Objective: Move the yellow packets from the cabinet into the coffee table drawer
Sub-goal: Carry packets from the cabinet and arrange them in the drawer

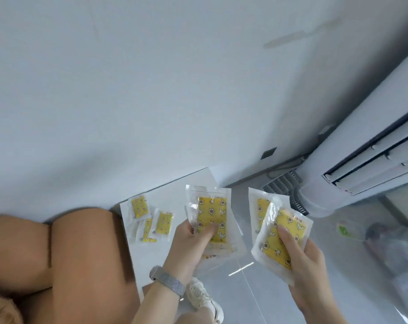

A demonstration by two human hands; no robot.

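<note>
At centre frame, in the head view, I see both hands raised over a pale grey tiled floor (256, 300), each gripping packets. My left hand (189, 244) has its fingers curled round a stack of clear plastic packets with yellow patterned inserts (211, 218), thumb pressed across the face of the front packet; more packets of the same kind sit behind and below it in the same grip. A silver mesh watch band (169, 280) circles the left wrist. My right hand (301, 251) holds a second bundle of the same yellow-insert clear packets (277, 239), thumb laid over the front one, which is tilted; another packet stands behind it, its top edge showing above. The two bundles are near each other but apart.

Left of the hands, a white flat counter surface (133, 253) against the white wall (151, 90) carries three or four further yellow packets lying loose (151, 220), partly overlapping one another. I cannot tell whether this surface is the cabinet or the coffee table, and no drawer is visible.

At lower left are the person's bare knees (81, 249), bent close beside the counter edge. A white lace-up trainer (205, 300) rests on the floor below the left wrist. At right stands a white floor-standing air conditioner (352, 160) with dark louvres, and a crumpled clear plastic bag (394, 253) lies on the floor near it.
</note>
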